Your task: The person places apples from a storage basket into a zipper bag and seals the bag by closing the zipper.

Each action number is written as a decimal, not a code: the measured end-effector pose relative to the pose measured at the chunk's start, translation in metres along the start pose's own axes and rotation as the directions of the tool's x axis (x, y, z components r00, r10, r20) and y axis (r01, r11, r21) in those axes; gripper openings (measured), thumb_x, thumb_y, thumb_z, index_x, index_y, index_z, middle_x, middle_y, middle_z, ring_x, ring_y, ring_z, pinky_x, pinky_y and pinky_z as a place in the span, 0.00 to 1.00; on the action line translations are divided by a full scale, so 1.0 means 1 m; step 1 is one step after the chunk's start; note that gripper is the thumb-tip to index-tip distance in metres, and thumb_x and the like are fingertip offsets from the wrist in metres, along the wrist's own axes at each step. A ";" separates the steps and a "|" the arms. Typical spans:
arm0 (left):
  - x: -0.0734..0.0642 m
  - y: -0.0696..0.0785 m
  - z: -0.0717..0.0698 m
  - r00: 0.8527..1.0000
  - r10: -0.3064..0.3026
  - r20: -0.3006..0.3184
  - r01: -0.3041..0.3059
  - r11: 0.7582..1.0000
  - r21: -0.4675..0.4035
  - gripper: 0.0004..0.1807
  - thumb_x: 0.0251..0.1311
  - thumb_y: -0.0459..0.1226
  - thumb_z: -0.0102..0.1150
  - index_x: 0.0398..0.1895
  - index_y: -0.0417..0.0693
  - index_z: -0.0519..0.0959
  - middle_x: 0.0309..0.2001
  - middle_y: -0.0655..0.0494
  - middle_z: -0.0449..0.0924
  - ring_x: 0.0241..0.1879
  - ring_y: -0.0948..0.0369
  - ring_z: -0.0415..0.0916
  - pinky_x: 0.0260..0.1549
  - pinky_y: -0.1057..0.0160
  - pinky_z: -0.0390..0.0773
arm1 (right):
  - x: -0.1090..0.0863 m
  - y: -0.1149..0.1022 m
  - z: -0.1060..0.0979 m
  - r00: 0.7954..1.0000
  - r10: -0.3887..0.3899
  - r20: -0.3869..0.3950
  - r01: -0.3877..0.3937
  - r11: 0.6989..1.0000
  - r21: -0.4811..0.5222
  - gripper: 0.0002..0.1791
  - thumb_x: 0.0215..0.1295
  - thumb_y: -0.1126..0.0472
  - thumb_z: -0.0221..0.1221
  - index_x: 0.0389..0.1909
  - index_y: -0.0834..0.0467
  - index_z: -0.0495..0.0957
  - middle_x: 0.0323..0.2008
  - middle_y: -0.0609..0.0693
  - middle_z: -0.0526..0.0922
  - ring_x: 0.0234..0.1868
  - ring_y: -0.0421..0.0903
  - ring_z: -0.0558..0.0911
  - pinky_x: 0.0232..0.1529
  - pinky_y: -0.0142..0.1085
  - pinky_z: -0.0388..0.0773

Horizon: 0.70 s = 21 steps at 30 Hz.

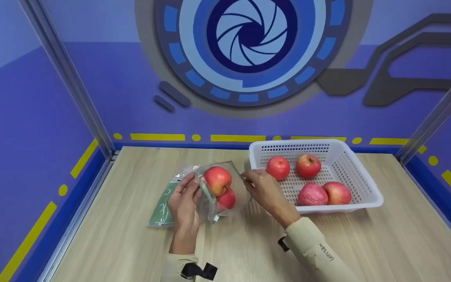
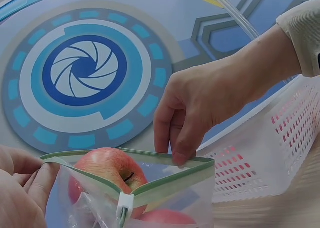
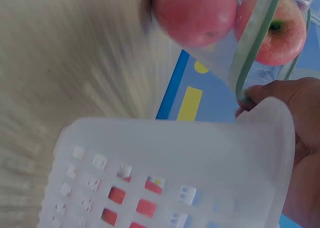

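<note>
A clear zip bag [image 1: 239,196] with a green-edged mouth and a white slider [image 2: 126,202] holds two red apples [image 1: 218,180], one above the other. The bag's mouth gapes, and the upper apple [image 2: 111,169] shows in it. My left hand [image 1: 185,201] grips the mouth's left side between thumb and fingers. At the opposite corner of the mouth, my right hand [image 1: 266,190] pinches the green edge, seen closely in the right wrist view, where the thumb and fingertips [image 3: 255,94] meet on it.
Right of the bag stands a white perforated basket [image 1: 360,178] holding several apples [image 1: 308,166]. A flat plastic package [image 1: 163,207] with a green panel lies on the wooden table [image 1: 131,250], left of and partly behind the left hand. Blue printed walls [image 1: 104,94] surround the table.
</note>
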<state>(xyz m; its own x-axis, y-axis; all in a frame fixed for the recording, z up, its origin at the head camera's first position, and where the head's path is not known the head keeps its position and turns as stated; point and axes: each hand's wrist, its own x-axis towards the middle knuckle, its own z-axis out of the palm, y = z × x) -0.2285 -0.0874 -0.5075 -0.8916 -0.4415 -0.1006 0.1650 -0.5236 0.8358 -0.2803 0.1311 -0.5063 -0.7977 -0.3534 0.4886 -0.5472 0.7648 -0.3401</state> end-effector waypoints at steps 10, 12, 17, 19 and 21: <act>-0.004 0.015 -0.001 0.991 0.132 0.026 -0.133 0.991 0.019 0.15 0.71 0.27 0.65 0.58 0.30 0.82 0.47 0.43 0.83 0.45 0.57 0.86 0.50 0.63 0.86 | 0.013 -0.009 -0.007 0.983 -0.002 -0.184 0.036 0.983 0.181 0.08 0.66 0.72 0.70 0.45 0.63 0.87 0.36 0.54 0.88 0.34 0.48 0.85 0.39 0.42 0.88; -0.007 0.019 0.000 0.987 0.156 0.032 -0.156 0.988 0.010 0.15 0.71 0.27 0.65 0.58 0.30 0.82 0.47 0.43 0.83 0.44 0.57 0.86 0.48 0.63 0.86 | 0.016 -0.011 -0.009 0.976 -0.001 -0.218 0.046 0.979 0.200 0.08 0.66 0.72 0.70 0.45 0.63 0.87 0.36 0.54 0.88 0.34 0.47 0.85 0.39 0.43 0.88; -0.013 0.027 0.003 0.978 0.202 0.043 -0.203 0.979 0.008 0.15 0.70 0.26 0.66 0.57 0.31 0.82 0.46 0.42 0.83 0.42 0.56 0.85 0.46 0.63 0.87 | 0.018 -0.013 -0.013 0.962 0.011 -0.272 0.049 0.976 0.212 0.09 0.66 0.72 0.70 0.45 0.62 0.87 0.37 0.53 0.88 0.35 0.47 0.86 0.41 0.42 0.88; -0.014 0.027 0.003 0.974 0.218 0.057 -0.219 0.976 0.014 0.14 0.70 0.26 0.65 0.57 0.31 0.82 0.46 0.42 0.84 0.42 0.56 0.85 0.46 0.61 0.87 | 0.018 -0.013 -0.014 0.959 0.016 -0.284 0.050 0.973 0.223 0.09 0.66 0.72 0.70 0.45 0.62 0.87 0.37 0.53 0.88 0.35 0.47 0.86 0.42 0.42 0.89; -0.014 0.026 0.003 0.972 0.222 0.073 -0.224 0.974 0.022 0.14 0.70 0.26 0.65 0.57 0.31 0.82 0.46 0.41 0.84 0.44 0.55 0.86 0.48 0.60 0.87 | 0.017 -0.012 -0.014 0.960 0.025 -0.280 0.044 0.970 0.238 0.09 0.66 0.72 0.70 0.46 0.62 0.87 0.38 0.53 0.88 0.36 0.48 0.87 0.43 0.42 0.89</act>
<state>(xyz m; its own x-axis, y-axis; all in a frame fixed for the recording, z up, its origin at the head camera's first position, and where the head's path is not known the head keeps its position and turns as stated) -0.2128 -0.0919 -0.4827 -0.8608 -0.4928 0.1272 0.3517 -0.3952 0.8486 -0.2841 0.1236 -0.4823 -0.7081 -0.1696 0.6854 -0.6266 0.5984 -0.4992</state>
